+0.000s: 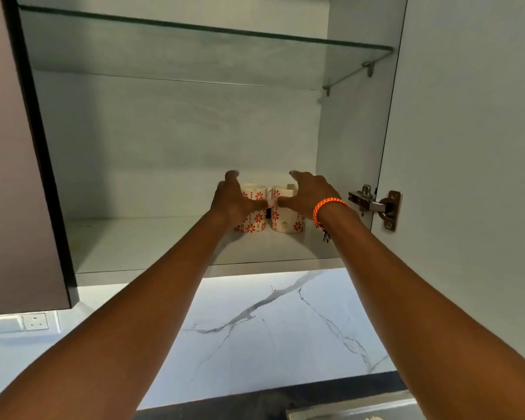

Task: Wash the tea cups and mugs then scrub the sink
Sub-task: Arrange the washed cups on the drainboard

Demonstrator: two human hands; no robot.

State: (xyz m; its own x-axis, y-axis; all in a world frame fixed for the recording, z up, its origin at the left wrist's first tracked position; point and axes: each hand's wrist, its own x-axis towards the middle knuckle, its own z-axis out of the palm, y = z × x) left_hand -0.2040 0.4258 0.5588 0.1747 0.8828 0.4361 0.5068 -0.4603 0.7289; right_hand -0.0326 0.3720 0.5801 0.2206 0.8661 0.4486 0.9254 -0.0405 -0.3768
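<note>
Two white mugs with orange flower patterns stand side by side on the bottom shelf (152, 244) of an open wall cabinet. My left hand (232, 201) wraps round the left mug (253, 221), thumb across its front and fingers behind its rim. Around the right mug (287, 221) curls my right hand (308, 195), which wears an orange bracelet, in the same way. Both mugs rest on the shelf and almost touch each other.
A glass shelf (194, 40) spans the cabinet above. The open door (467, 147) hangs at the right on a metal hinge (376, 204). A dark cabinet panel (19, 177) stands at the left. Below are a marble backsplash (255, 328), a wall socket (35, 322) and a dark counter edge (285, 398).
</note>
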